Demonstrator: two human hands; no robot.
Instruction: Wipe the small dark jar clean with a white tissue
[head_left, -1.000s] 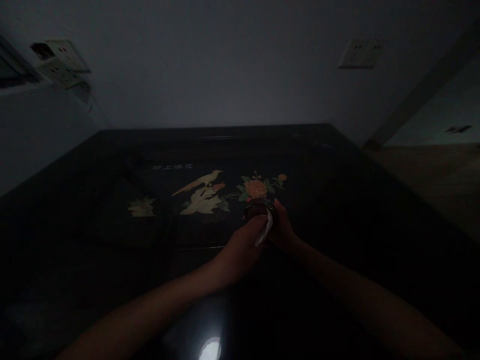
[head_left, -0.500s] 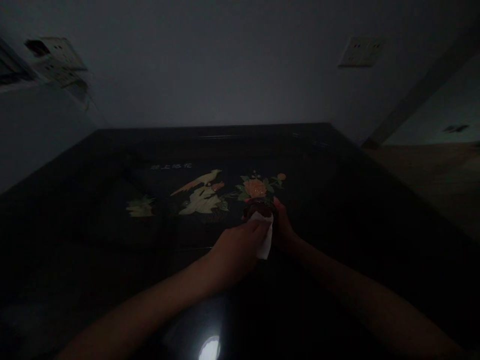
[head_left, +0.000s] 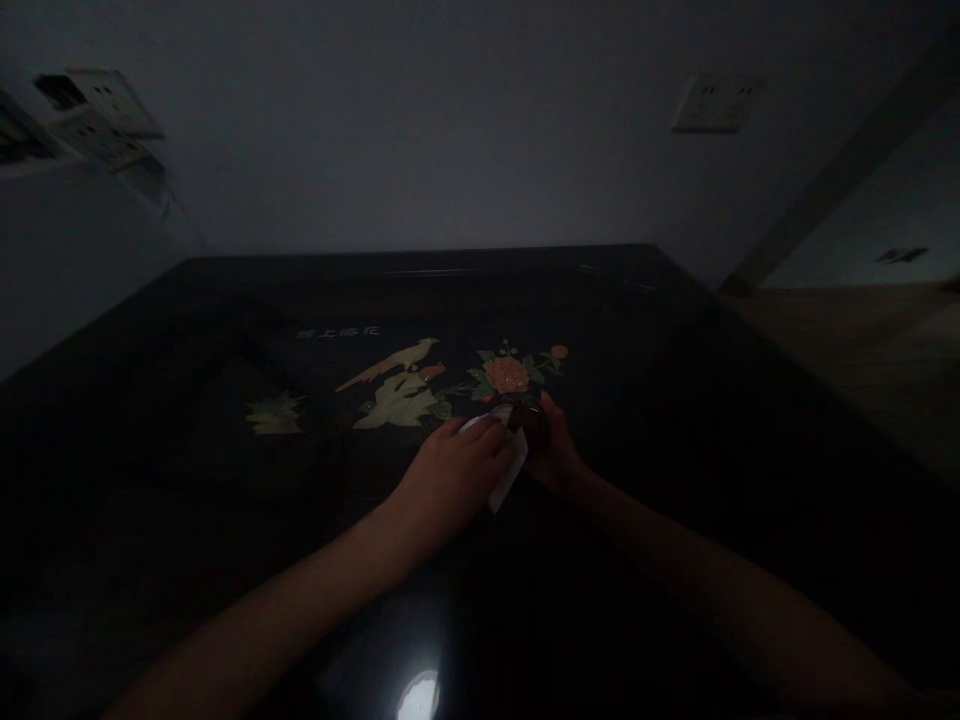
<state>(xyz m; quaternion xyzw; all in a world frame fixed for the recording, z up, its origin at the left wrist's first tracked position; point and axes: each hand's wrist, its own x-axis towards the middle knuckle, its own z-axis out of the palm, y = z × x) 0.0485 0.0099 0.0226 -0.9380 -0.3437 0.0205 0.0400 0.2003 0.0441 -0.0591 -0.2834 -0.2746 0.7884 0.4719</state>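
Four pale characters point(head_left: 328, 333), 上 clearest, mark the bench point(head_left: 225, 480). Left fingers point(head_left: 491, 437) pinch white tissue point(head_left: 509, 476); right fingers point(head_left: 551, 410) curl around a dark object point(head_left: 532, 422).

Both forearms point(head_left: 300, 608) look bare, though dimly seen.

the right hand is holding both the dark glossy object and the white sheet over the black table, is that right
No: the head view shows the white sheet in the left hand. The right hand does hold the dark glossy object, over the black table.
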